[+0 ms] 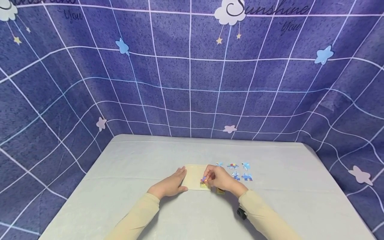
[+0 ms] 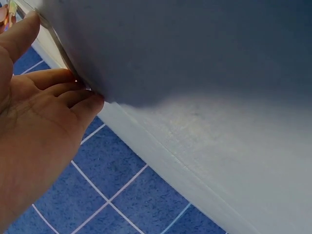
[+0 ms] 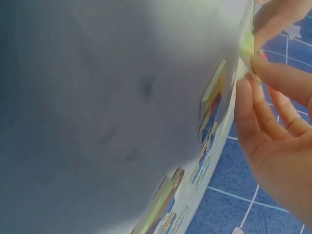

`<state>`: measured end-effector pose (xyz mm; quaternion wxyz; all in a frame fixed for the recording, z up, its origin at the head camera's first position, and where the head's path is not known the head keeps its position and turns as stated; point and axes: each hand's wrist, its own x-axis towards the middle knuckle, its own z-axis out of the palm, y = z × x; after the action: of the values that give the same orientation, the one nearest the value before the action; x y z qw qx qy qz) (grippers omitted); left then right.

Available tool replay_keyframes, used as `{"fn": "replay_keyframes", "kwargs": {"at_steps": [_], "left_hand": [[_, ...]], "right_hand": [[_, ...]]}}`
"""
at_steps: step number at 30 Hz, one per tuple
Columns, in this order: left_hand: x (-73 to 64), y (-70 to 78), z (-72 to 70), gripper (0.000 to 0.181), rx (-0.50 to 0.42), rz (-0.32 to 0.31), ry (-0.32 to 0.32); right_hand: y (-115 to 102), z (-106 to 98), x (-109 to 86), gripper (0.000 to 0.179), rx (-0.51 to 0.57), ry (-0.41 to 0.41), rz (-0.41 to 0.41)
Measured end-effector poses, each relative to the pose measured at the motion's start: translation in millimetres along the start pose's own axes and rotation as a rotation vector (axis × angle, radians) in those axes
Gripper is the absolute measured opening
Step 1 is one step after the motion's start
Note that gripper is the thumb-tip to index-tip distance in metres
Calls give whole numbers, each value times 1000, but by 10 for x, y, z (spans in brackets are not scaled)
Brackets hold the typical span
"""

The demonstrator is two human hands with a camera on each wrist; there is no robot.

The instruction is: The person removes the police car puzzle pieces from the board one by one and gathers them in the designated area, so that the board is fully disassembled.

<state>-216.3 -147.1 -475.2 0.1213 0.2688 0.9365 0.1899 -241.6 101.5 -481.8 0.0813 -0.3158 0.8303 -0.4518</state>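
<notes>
A pale, shallow puzzle board [image 1: 191, 178] lies flat on the table between the two hands. Against its left side rests my left hand [image 1: 169, 185], fingers along the edge and thumb near the front corner. At the board's right end my right hand [image 1: 222, 178] pinches a colourful jigsaw piece [image 1: 203, 183], yellow at the bottom with red and purple above, between thumb and fingers. The piece [image 3: 248, 45] appears at the board in the right wrist view; whether it lies fully flat cannot be seen. The left wrist view shows the left hand's [image 2: 48, 107] fingers fairly straight.
Several blue jigsaw pieces [image 1: 247, 177] lie right of the board, some partly hidden behind the right hand. A yellow-edged piece [image 1: 220, 191] lies below that wrist. The light-covered table [image 1: 135, 153] meets a purple grid-patterned cloth [image 1: 207, 103] at the back and sides.
</notes>
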Motion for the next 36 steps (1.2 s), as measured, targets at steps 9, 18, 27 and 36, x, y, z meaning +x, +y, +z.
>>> {"fn": "replay_keyframes", "kwargs": {"at_steps": [9,18,27,36], "left_hand": [[7,-19,-4,73,-17,-1,-4],[-14,-53,3,74,-21,-9,3],[-12,-65,19,74,-17,-10,8],[-37,-48,42,75,-24,-22,9]], "right_hand": [[49,-299,-122,14,183,52,53],[234,-854,-595,25,162,152,185],[440,-1005,-957,25,186,152,263],[531,-948,-1072,21,179,112,288]]}}
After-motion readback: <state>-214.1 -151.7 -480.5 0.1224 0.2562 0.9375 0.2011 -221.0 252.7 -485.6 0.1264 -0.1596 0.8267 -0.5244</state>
